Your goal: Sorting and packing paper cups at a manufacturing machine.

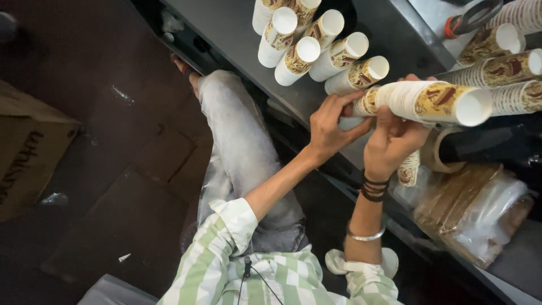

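both hands grip a long nested stack of paper cups (pixel 420 101), white with brown and gold print, lying on its side at about two o'clock from the frame's centre. the left hand (pixel 330 127) curls its fingers around the narrow bottom end of the stack; the right hand (pixel 392 141) closes over the ribbed middle from below, thumb up. at twelve o'clock more paper cup stacks (pixel 316 42) lean on a smooth grey metal counter (pixel 226 28). at four o'clock lies a crinkled clear plastic bag (pixel 480 209), and at nine o'clock a brown cardboard box (pixel 28 147).
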